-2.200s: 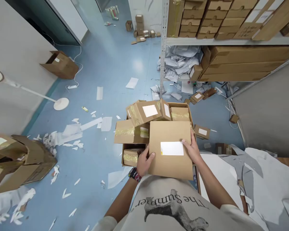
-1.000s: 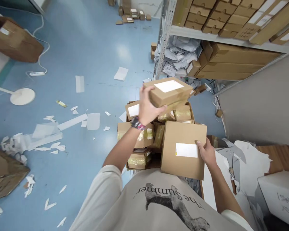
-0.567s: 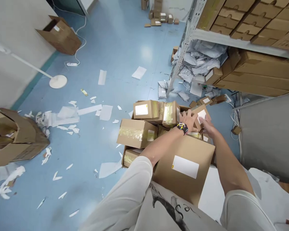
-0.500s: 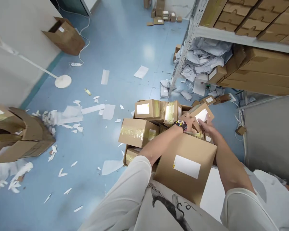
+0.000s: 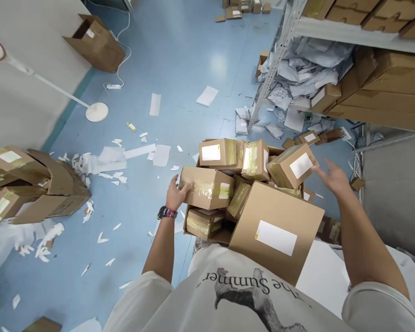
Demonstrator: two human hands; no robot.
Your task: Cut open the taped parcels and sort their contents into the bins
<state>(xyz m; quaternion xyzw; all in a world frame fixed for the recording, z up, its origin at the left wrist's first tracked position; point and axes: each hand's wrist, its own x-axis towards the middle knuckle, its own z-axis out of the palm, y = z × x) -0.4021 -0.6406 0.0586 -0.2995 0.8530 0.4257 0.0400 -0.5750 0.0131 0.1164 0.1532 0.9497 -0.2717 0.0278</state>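
My left hand (image 5: 175, 194) sits cupped against the end of a tan cardboard box sealed with glossy yellowish tape (image 5: 207, 187); from here I cannot tell whether it grips or only touches. My right hand (image 5: 334, 179) is spread wide and empty, just beside a small tan carton with a white label (image 5: 291, 166), which lies tilted atop the heap. Beneath them, an open brown corrugated carton (image 5: 275, 150) is overfilled with boxes, and a large flat tan carton with a white label (image 5: 276, 235) leans across its near side. I judge the tilted small carton poorly supported: a nudge from my right hand could tip it over the right rim onto the blue floor (image 5: 180, 60). Pulling the taped box left could unsettle the pile and let the large carton slide.
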